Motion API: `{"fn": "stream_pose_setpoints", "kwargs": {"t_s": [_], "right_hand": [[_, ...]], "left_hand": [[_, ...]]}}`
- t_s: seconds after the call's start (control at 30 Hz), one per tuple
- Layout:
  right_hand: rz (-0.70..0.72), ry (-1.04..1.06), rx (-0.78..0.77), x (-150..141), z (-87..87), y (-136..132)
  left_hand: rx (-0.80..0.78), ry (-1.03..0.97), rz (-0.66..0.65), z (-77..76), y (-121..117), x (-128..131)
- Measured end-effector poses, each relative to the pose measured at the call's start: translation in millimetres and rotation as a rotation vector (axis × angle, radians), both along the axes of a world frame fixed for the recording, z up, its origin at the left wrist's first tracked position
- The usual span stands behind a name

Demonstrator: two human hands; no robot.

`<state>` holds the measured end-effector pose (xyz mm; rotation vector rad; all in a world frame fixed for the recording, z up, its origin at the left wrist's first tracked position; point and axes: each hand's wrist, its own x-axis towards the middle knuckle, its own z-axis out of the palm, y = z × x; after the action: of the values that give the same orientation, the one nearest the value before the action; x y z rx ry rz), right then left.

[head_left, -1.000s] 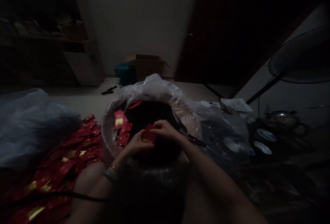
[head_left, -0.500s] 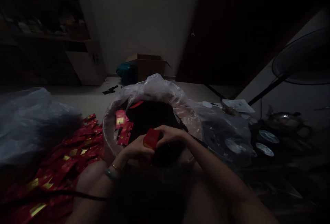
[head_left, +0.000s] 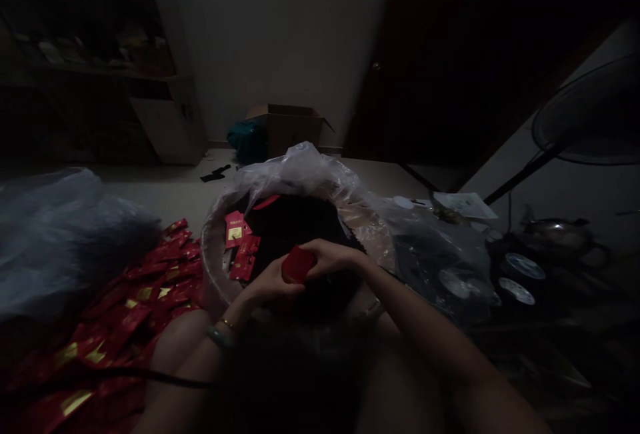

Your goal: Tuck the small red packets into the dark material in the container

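The room is dim. Both my hands hold one small red packet [head_left: 297, 265] over a round basin [head_left: 213, 267] lined with clear plastic and filled with a dark loose mass [head_left: 295, 224]. My left hand [head_left: 270, 283] grips the packet from below and the left. My right hand [head_left: 333, 255] pinches its upper right side. A few more red packets [head_left: 242, 247] lie inside the basin at its left rim.
A heap of red and gold packets [head_left: 125, 307] covers the floor at left, beside a large clear plastic bag [head_left: 55, 234]. Cups [head_left: 515, 274] and a kettle [head_left: 555, 237] stand at right, a fan [head_left: 590, 114] above them. A cardboard box [head_left: 287, 126] sits by the far wall.
The packet has been lifted a little and turned in my hands, so its opening now seems to face up. Both hands stayed over the basin.
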<state>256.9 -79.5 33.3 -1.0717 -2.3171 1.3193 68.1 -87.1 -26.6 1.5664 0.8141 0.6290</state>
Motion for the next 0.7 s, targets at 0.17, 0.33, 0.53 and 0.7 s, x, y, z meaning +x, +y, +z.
{"fn": "stream_pose_setpoints", "kwargs": {"t_s": [0.17,0.33,0.53,0.7], "right_hand": [[0.027,-0.062,-0.001,-3,6.9,-3],[0.006,-0.085,0.064,-3,11.1,-1],[0.006,-0.099,-0.004,10,28.8,2],[-0.003,-0.07,0.045,11,37.0,2]], "left_hand": [[0.042,-0.033,0.02,-3.3,0,2],[0.089,-0.03,0.034,-2.5,-1,2],[0.17,0.004,0.059,-5.4,-1,4],[0.24,0.026,0.128,-8.1,-1,7]]}}
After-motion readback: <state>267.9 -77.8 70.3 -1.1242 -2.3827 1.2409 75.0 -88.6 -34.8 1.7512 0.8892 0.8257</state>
